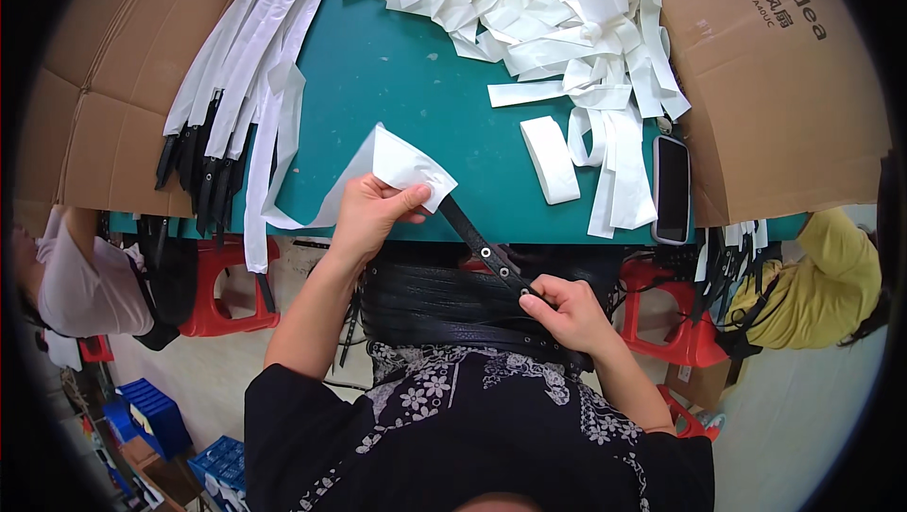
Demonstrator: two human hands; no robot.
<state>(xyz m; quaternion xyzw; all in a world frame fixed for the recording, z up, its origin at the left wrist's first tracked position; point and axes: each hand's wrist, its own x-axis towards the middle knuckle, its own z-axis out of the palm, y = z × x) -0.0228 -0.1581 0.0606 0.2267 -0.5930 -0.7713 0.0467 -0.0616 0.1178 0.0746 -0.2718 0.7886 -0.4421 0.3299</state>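
Note:
Between thumb and fingers, my left hand (367, 214) pinches the open end of a long white sleeve (402, 161). The rest of that sleeve loops away to the left over the table. A black belt (461, 226) with metal eyelets runs from the sleeve's mouth down to the right. Its tip seems to be inside the sleeve; the white material hides how far. My right hand (572, 314) is closed on the belt near one eyelet, above my lap. Several more black belts (425, 304) lie across my lap.
A heap of loose white sleeves (539, 2) covers the far green table (397, 77). Sleeved belts (236, 68) hang over its left edge. A folded white strip (550, 161) and a phone (672, 191) lie right. Cardboard (775, 87) stands both sides. People sit left and right near red stools (227, 295).

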